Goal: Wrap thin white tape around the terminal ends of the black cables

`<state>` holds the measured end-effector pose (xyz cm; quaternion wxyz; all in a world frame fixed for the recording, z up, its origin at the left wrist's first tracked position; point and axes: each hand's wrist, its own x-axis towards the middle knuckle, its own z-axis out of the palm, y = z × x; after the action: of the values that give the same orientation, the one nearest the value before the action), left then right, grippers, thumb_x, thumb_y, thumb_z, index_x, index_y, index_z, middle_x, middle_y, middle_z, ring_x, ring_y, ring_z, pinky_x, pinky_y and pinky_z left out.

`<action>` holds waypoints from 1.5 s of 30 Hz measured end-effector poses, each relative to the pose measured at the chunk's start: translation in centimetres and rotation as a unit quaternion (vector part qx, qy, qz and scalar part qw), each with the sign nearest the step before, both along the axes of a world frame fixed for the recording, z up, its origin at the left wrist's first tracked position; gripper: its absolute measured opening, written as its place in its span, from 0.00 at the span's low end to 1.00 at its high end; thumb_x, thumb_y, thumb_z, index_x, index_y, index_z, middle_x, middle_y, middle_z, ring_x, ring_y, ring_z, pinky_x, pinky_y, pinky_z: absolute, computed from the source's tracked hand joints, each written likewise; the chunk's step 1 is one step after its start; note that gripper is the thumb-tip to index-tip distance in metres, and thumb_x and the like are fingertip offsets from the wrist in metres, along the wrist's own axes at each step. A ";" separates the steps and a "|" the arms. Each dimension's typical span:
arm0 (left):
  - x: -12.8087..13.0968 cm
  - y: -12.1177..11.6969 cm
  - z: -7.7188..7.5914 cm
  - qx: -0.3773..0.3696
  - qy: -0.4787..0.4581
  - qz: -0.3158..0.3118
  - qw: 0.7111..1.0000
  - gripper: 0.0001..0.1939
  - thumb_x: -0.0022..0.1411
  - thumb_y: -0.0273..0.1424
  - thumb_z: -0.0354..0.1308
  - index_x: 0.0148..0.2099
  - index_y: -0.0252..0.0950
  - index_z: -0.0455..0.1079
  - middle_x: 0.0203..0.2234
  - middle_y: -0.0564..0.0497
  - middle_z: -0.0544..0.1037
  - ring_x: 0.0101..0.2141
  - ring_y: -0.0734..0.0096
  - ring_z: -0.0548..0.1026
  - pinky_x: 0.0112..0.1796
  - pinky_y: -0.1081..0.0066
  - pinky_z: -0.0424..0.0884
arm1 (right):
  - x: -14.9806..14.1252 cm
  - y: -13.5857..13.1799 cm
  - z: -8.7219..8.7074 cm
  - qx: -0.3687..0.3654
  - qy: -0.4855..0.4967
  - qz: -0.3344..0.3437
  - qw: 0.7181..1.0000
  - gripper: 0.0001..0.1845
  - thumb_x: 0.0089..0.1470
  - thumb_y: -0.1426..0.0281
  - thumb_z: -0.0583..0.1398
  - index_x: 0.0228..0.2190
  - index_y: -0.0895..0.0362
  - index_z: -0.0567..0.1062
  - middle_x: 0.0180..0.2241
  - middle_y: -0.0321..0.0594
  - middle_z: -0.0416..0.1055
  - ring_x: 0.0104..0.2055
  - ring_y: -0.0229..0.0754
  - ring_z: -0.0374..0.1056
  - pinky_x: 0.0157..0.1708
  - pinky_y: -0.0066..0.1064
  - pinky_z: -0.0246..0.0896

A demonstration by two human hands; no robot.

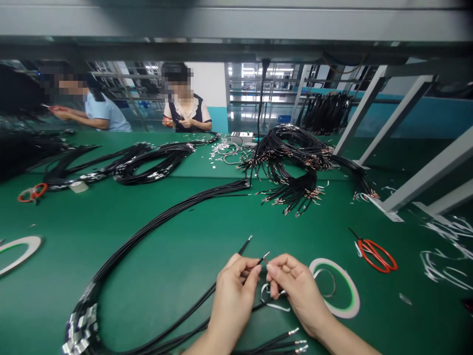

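Note:
My left hand (232,296) and my right hand (295,291) are close together low in the view, fingertips almost meeting. The left pinches thin black wires (242,249), one with a metal tip pointing up and another reaching across toward the right hand. My right fingertips pinch that wire's stripped end (264,258). A white strip (275,301) curls below the right hand. A long bundle of black wires (148,231) with metal terminals (79,328) curves past on my left, and crimped wire ends (295,340) lie just below my hands.
A white tape roll (334,288) lies right of my hands, and red-handled scissors (377,256) beyond it. Heaped black wire harnesses (291,167) cover the green mat. White strips lie at far right. Two co-workers (181,103) sit across the bench, with metal frame legs (424,167) at right.

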<state>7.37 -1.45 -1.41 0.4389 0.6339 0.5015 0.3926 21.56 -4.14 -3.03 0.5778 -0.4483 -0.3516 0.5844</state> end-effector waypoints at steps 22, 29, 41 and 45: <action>0.1 -0.2 -0.3 -0.098 -0.100 -0.003 0.990 0.12 0.59 0.37 0.58 0.40 0.34 0.73 0.27 0.51 0.72 0.23 0.73 0.74 0.26 0.73 0.72 | -0.2 -0.4 -0.4 0.086 -0.072 -0.087 0.990 0.08 0.56 0.64 0.63 0.32 0.56 0.72 0.24 0.32 0.70 0.20 0.30 0.64 0.21 0.21 0.58; 0.5 -0.7 -0.2 -0.131 -0.116 -0.032 0.984 0.12 0.59 0.38 0.58 0.37 0.32 0.73 0.24 0.50 0.75 0.21 0.74 0.72 0.24 0.75 0.69 | -0.4 0.8 -0.5 0.083 -0.049 -0.125 0.987 0.11 0.50 0.67 0.67 0.31 0.56 0.70 0.21 0.29 0.68 0.21 0.31 0.64 0.23 0.22 0.60; 0.0 -1.0 -0.1 -0.056 -0.085 -0.057 0.993 0.18 0.63 0.37 0.53 0.54 0.39 0.70 0.29 0.53 0.67 0.23 0.76 0.72 0.27 0.74 0.71 | -0.1 0.5 -0.7 0.049 -0.055 -0.083 0.994 0.25 0.47 0.70 0.69 0.42 0.51 0.62 0.31 0.31 0.67 0.28 0.34 0.64 0.31 0.25 0.61; 0.1 -0.8 0.1 -0.079 -0.083 -0.050 0.992 0.17 0.64 0.38 0.52 0.51 0.38 0.71 0.28 0.54 0.66 0.21 0.76 0.69 0.23 0.75 0.68 | 0.1 0.6 -0.4 0.057 -0.064 -0.049 0.995 0.24 0.51 0.72 0.65 0.46 0.51 0.60 0.34 0.33 0.66 0.31 0.34 0.64 0.34 0.27 0.61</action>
<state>7.49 -2.29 -1.32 0.5474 0.5864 0.4603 0.3804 21.62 -3.59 -3.45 0.6067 -0.4678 -0.3982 0.5045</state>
